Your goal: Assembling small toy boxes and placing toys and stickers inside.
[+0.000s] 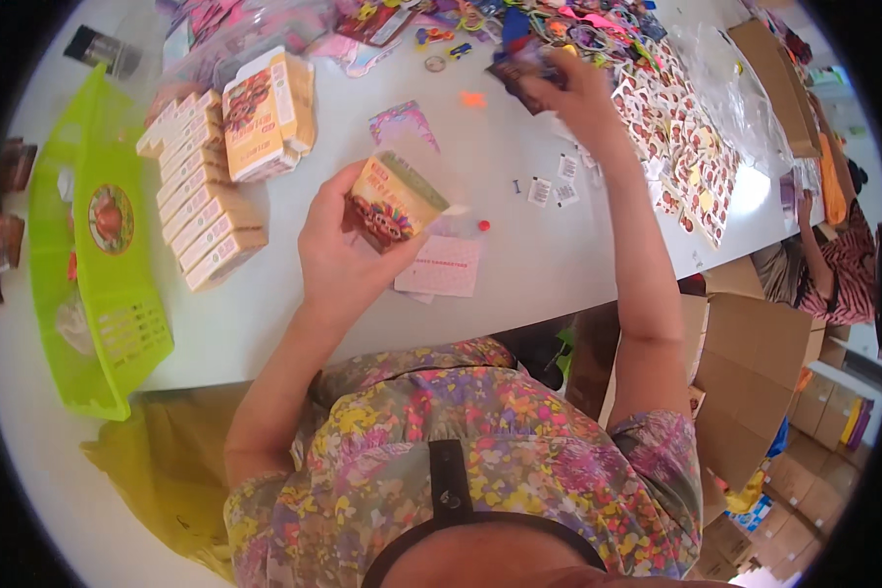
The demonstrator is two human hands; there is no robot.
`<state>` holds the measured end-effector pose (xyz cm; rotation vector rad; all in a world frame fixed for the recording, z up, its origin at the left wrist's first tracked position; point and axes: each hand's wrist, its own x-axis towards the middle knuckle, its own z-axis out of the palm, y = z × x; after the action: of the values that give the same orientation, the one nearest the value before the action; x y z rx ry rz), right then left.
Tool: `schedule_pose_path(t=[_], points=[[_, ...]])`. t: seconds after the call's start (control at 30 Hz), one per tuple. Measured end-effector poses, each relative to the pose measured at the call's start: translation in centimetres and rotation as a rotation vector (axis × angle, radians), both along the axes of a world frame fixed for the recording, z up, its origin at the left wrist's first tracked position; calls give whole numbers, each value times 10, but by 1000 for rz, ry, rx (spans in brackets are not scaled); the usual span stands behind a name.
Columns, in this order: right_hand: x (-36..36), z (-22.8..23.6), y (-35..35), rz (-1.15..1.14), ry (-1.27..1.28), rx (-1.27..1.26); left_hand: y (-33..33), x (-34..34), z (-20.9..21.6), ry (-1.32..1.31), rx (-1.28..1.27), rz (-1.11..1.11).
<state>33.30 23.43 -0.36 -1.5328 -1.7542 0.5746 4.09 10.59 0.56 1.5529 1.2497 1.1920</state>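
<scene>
My left hand [338, 255] grips a small printed cardboard box [394, 208], yellow with a colourful picture, tilted above the white table. Its top flaps stand open; the inside cannot be seen. At the far side, my right hand [576, 93] is stretched out with its fingers closed on a dark printed packet [519, 80], somewhat blurred, beside a heap of colourful small trinkets [598, 24]. Left of the box, a row of closed yellow boxes [206, 211] lies on the table next to a stack of flat-faced printed boxes [257, 122].
A lime-green plastic basket [98, 265] stands at the left. Many small printed stickers [691, 147] are spread at the right, near a clear plastic bag [730, 88]. A pink-and-white card [441, 267], a red bead [484, 225] and small white packets [540, 191] lie mid-table. Open cartons [755, 353] stand at right.
</scene>
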Motion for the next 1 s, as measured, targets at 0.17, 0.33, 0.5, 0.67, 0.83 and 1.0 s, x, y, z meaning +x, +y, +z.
schedule_pose_path(t=[0.17,0.33,0.5,0.67,0.83,1.0], points=[[-51,90,-73,326,687,-283,9,-1,-11,256,180,101],[-67,87,-89,407,360,-373,5,6,-7,241,232,118],[-80,86,-104,290,-392,-5,-2,-2,1,425,409,87],[-94,96,-117,403,-568,98,-4,-5,-1,559,409,44],[-87,94,-105,338,-703,46,-7,-8,3,579,517,-33],[-104,90,-116,446,-640,33,-9,-1,1,568,518,-33]])
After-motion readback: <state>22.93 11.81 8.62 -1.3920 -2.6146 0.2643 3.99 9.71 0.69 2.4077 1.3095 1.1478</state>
